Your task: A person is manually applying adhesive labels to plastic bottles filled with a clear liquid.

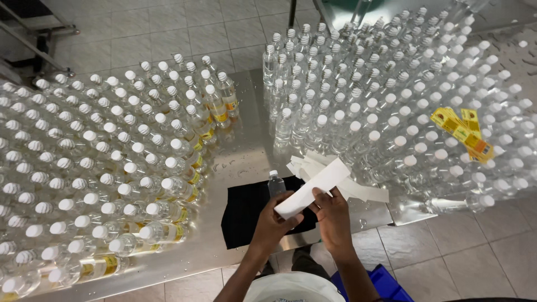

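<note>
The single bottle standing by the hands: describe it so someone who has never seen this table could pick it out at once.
On the steel table, find the bare gap between the two big crowds of capped bottles. There a black cloth lies near the front edge; the lone clear bottle stands at its far edge, just beyond the left hand, apart from all others.

Both forearms are bare to the frame's lower edge, with no sleeves, gloves, watch or rings showing. The left hand [272, 222] and right hand [334, 215] are bare too. Below them, a white garment and dark trousers.
</note>
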